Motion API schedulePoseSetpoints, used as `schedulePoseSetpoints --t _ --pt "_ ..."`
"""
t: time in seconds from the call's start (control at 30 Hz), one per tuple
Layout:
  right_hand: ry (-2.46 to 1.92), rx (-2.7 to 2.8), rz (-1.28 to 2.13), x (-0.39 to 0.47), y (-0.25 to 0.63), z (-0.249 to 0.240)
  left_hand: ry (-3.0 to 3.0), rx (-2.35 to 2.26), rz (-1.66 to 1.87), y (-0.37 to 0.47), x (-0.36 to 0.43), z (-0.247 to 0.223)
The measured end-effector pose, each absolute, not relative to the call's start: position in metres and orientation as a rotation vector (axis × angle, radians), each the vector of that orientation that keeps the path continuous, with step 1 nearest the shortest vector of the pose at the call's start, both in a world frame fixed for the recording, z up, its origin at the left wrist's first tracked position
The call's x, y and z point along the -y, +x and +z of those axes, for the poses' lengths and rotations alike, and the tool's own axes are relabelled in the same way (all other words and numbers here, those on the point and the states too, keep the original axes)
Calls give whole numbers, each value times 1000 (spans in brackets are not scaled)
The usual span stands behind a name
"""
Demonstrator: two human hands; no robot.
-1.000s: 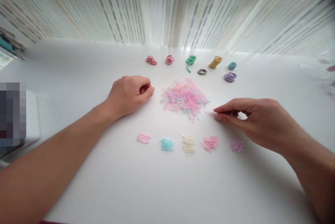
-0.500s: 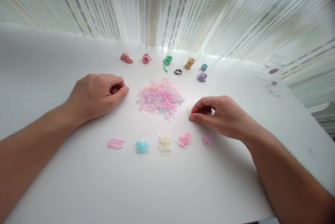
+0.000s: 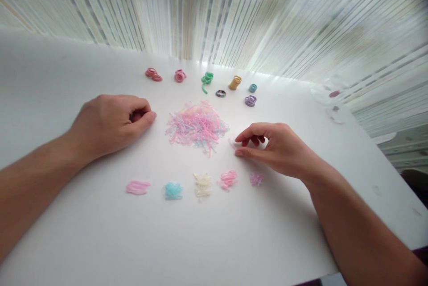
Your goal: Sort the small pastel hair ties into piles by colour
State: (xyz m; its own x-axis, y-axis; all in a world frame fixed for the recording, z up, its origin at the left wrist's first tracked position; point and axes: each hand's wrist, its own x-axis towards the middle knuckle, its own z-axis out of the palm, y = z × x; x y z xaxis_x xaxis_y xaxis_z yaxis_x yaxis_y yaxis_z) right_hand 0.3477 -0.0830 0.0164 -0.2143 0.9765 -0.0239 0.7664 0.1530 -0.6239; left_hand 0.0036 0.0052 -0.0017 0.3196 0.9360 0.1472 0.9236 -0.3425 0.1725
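A loose heap of small pastel elastic bands (image 3: 199,125), mostly pink with some blue and cream, lies between my hands. My left hand (image 3: 115,118) rests on the table left of the heap, fingers curled and thumb against the index finger; whatever may be inside is hidden. Right of the heap, my right hand (image 3: 264,143) has thumb and index finger apart, beside a pale pinkish band (image 3: 232,143) at the fingertips. Nearer me lie sorted bunches: light pink (image 3: 138,187), turquoise (image 3: 173,191), cream (image 3: 202,185), brighter pink (image 3: 228,180) and purple (image 3: 256,179).
Along the back of the white table (image 3: 160,246) are coiled red (image 3: 153,74), pink (image 3: 179,76), green (image 3: 207,78), yellow (image 3: 235,82), blue (image 3: 253,88) and purple (image 3: 250,101) bands, plus a multicoloured ring (image 3: 220,93). A string curtain (image 3: 174,9) hangs behind. Clear plastic pieces (image 3: 334,114) sit far right.
My right thumb and index finger have parted from their pinch near the pale band. My left hand keeps its curled pose. The whole view has shifted, moving the table's contents slightly left.
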Motion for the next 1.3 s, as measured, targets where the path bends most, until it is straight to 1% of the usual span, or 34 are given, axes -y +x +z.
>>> schedulePoseSetpoints --t 0.07,0.33,0.63,0.8,1.03,1.3 --pt "-1695 2052 734 82 352 18 2502 -1771 339 4 -6 -2" --pt "-1780 2043 884 83 348 23 2487 -1785 333 4 -4 0" --pt "-1717 2262 614 88 339 12 2475 -1789 339 7 -2 1" --pt "-1656 2313 590 89 343 8 2470 -1823 296 7 -2 1" --pt "-1626 2246 739 96 336 20 2486 -1774 321 7 -2 -1" --pt "-1485 2105 1126 108 319 33 2477 -1764 319 9 -1 -1"
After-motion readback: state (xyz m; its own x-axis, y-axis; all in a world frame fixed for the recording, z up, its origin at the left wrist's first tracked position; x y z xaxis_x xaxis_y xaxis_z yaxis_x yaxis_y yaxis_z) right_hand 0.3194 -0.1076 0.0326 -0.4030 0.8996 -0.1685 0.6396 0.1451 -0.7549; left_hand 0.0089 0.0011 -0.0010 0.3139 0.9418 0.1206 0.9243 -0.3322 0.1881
